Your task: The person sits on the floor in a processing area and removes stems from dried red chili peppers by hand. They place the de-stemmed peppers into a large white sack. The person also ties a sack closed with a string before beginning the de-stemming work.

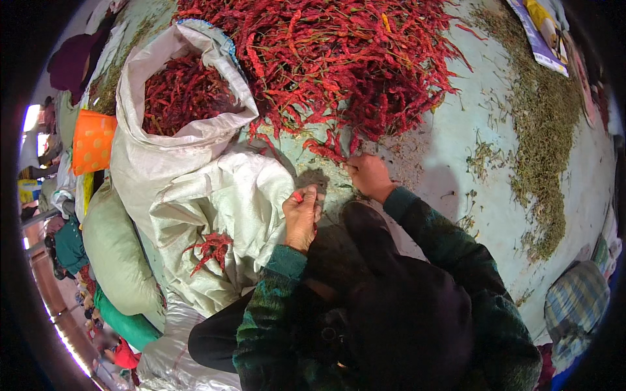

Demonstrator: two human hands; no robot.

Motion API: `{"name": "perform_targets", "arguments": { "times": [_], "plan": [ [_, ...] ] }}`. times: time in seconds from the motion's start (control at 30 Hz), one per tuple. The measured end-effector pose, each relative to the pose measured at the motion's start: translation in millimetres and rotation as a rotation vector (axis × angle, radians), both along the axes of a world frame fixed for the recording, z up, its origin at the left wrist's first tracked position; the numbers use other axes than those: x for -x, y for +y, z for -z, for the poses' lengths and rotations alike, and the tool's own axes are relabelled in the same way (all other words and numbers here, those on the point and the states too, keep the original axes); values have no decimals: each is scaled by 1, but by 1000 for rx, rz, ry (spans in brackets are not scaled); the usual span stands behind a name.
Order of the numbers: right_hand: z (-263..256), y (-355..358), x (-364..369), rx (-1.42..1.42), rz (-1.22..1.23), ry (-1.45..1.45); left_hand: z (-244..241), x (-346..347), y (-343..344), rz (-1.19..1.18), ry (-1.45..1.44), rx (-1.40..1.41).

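My left hand (301, 215) is closed on a red dried chili pepper, with a bit of red showing between thumb and fingers. To its right and a little farther off, my right hand (368, 175) has its fingertips pinched at the end of a red chili (324, 148) lying on the sheet; whether it grips it I cannot tell. Beyond both hands spreads a large pile of dried red chilies with stems (337, 54). At the left stands an open white woven sack (146, 161) holding dark red chilies (188, 95). A few chilies (213, 251) lie on the sack's loose cloth.
A long heap of dry greenish stems (543, 141) runs along the right. An orange dotted container (93, 141) and a full pale green sack (117, 254) are at the left. A checkered cloth bundle (577, 298) lies at lower right. Other people sit at the far left.
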State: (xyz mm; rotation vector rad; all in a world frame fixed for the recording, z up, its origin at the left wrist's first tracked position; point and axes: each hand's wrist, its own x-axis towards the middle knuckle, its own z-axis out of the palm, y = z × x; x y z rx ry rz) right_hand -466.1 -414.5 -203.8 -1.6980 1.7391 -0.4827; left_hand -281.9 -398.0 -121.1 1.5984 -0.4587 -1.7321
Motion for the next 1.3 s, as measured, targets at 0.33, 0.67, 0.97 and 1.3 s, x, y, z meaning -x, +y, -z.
{"name": "perform_targets", "arguments": {
  "times": [0.33, 0.67, 0.97, 1.3],
  "plan": [
    [-43, 27, -6, 295, -64, -195, 0, 13, -9, -3, 202, -96],
    [-65, 34, -16, 236, -152, -293, 11, 8, -3, 9, 297, -70],
    [-63, 43, -35, 172, 16, -291, 36, 21, 11, 160, -134, 351],
    [-38, 39, -16, 37, -12, -71, -14, 27, 0, 265, -202, 478]
  ]
}}
